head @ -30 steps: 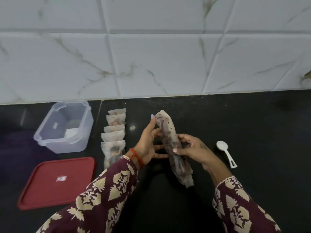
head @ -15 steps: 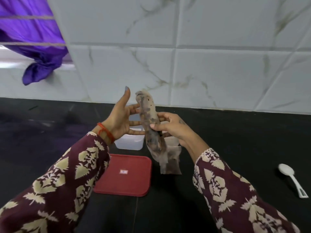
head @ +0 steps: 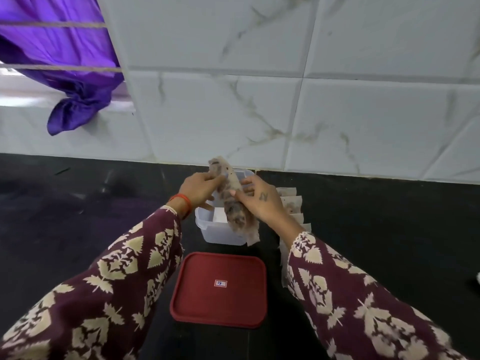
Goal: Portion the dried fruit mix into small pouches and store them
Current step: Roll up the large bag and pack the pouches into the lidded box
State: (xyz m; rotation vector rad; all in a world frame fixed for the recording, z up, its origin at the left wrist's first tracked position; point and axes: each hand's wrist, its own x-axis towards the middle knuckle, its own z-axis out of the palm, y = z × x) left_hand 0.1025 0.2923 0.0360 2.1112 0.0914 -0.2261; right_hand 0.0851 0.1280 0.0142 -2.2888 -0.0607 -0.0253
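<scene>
Head camera, looking down at a black stone countertop (head: pixel 78 216) below a wall of white marble-veined tiles (head: pixel 363 113); two arms in maroon sleeves with a cream leaf print reach forward; one long translucent paper pouch filled with dark dried fruit mix (head: pixel 230 198) is held tilted over one clear square plastic container (head: pixel 220 233), its lower end hanging over the container's near right corner; the left hand (head: pixel 200 189), a red thread at its wrist, curls its fingers round the pouch's upper part; the right hand (head: pixel 255 198) pinches the pouch near its middle, fingers bent; one red square plastic lid (head: pixel 219 289) with a small white label lies flat on the counter just in front of the container; to the right of the container, partly behind the right arm, one row of small filled paper pouches (head: pixel 292 206) overlaps, at least four showing; one purple cloth (head: pixel 65 74) hangs at upper left.
</scene>
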